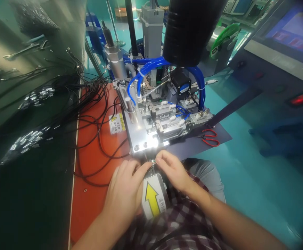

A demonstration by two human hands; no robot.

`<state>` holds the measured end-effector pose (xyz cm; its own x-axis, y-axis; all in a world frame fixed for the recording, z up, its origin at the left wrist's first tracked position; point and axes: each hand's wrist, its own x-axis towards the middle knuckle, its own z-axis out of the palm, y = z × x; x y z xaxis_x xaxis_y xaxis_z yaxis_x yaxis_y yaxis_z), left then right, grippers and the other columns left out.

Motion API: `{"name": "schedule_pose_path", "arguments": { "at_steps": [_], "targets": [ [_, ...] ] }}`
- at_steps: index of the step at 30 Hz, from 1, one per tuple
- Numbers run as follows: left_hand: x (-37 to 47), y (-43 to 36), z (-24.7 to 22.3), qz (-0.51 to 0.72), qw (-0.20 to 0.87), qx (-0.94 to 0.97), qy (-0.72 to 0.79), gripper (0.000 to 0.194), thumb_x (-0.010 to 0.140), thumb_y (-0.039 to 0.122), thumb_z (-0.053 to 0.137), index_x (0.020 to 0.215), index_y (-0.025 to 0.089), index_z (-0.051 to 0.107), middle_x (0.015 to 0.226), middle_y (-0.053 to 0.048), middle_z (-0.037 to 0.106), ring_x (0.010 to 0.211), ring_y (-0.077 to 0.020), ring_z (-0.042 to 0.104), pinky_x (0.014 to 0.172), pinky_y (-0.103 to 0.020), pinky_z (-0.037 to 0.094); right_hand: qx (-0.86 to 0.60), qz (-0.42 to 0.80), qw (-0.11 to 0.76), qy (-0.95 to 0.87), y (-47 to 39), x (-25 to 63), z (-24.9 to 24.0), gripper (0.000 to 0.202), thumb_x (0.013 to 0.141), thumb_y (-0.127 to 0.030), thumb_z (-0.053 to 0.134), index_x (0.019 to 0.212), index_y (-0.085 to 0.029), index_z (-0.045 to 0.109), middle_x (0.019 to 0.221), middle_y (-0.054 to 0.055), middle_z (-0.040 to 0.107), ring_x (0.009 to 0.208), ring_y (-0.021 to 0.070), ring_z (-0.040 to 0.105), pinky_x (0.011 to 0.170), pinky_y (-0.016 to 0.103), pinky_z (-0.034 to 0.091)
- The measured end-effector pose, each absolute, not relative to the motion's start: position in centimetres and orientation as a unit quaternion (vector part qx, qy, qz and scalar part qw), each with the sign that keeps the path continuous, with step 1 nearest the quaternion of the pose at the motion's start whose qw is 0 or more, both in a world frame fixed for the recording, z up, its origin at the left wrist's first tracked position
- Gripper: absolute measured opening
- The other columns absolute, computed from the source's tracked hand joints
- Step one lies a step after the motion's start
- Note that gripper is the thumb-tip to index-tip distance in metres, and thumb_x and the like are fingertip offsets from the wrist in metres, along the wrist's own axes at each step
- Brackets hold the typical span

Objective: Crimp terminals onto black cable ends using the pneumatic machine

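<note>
Both hands meet at a small metallic piece [153, 161] just in front of the machine's bright front edge. My left hand [128, 184] comes from the left, thumb and fingers closed on one side of this piece. From the right, my right hand [172, 169] pinches at its other side with thumb and forefinger. Fingers hide much of the piece, so its exact shape cannot be told. Directly below them lies a white plate with a yellow arrow [152, 198]. The metal machine [138, 133] with blue tubes [154, 64] stands just beyond the hands.
Black cables [98, 130] loop over the orange surface [91, 205] at left. Farther left, a dark surface holds bundles with silvery ends [30, 139] and a wrench [21, 51]. Red-handled scissors [210, 138] lie right of the machine. A black cylinder [189, 31] hangs overhead.
</note>
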<state>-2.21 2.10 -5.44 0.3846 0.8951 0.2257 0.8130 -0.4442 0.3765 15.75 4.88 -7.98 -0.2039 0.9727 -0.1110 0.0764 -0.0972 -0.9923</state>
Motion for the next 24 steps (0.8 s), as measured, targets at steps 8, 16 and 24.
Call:
{"name": "schedule_pose_path", "arguments": {
  "at_steps": [8,16,24],
  "targets": [
    [-2.2,2.2,-5.8,0.210,0.093,0.826,0.514,0.038,0.090,0.006,0.036,0.115,0.017,0.063,0.087,-0.006,0.054,0.081,-0.0217,0.048,0.069,-0.035,0.043,-0.496,0.584,0.395,-0.506,4.7,16.5,-8.1,0.024,0.093,-0.033,0.044,0.074,-0.019,0.050,0.063,-0.004,0.044,0.058,0.0126,0.038,0.058,0.027,0.031],
    [-2.2,2.6,-4.6,0.198,0.083,0.845,0.490,0.038,0.086,0.002,0.038,0.110,0.011,0.066,0.083,-0.008,0.055,0.078,-0.0219,0.048,0.065,-0.034,0.045,-0.506,0.590,0.397,-0.487,4.6,15.8,-7.0,0.020,0.086,-0.034,0.053,0.073,-0.019,0.050,0.064,-0.004,0.042,0.060,0.0126,0.039,0.056,0.026,0.033],
    [-2.4,2.6,-4.7,0.192,0.100,0.845,0.488,0.039,0.085,0.007,0.038,0.113,0.014,0.063,0.087,-0.008,0.055,0.080,-0.0224,0.049,0.067,-0.035,0.047,-0.510,0.588,0.432,-0.456,4.1,15.3,-7.5,0.019,0.084,-0.034,0.057,0.075,-0.018,0.053,0.066,-0.003,0.047,0.059,0.0121,0.042,0.056,0.026,0.036]
  ]
}}
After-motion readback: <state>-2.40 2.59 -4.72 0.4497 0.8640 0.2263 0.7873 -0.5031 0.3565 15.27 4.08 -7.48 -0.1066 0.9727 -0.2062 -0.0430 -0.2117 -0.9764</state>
